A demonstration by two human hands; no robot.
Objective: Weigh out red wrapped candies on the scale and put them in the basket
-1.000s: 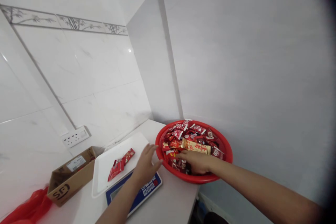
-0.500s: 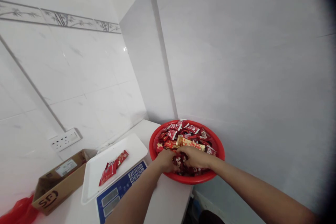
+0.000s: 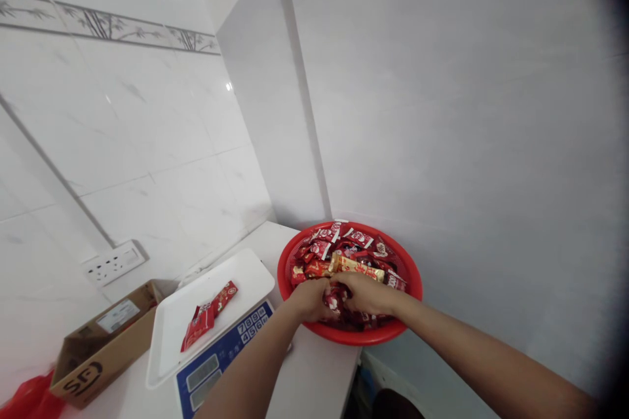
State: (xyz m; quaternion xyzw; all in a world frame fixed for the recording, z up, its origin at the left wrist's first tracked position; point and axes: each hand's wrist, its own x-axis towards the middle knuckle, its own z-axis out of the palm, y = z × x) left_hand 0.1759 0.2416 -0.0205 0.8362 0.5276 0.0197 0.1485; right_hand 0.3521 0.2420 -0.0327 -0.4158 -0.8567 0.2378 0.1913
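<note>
The red basket [image 3: 363, 338] stands at the far right part of the worktop [image 3: 314, 366], close to the wall, and its right side reaches out past the worktop's right edge. It is round, with small holes in its wall, and it is filled nearly to the rim with shiny wrapped packets. Most are red or dark red, several with white print and pale ends. One gold packet [image 3: 358, 266] with red characters lies across the top.

At the near side of the basket, the dark red packets [image 3: 335, 301] with pale marks are between the two hands. The left hand [image 3: 312, 298] has its fingers bent inward, partly closed at these packets. The right hand [image 3: 368, 293] comes from the other side, also half closed, just below the gold packet. The fingertips go down among the wrappers, so one cannot tell how firmly either hand grips, or how many packets it has.

Toward the worktop's left side, two red packets [image 3: 196, 327] lie touching on the white tray of the scale [image 3: 170, 321]. The left forearm covers part of its blue panel [image 3: 233, 340]. The carton [image 3: 122, 357] shows its inside only partly, and the red bag [image 3: 29, 399] is cut off by the picture's edge.
</note>
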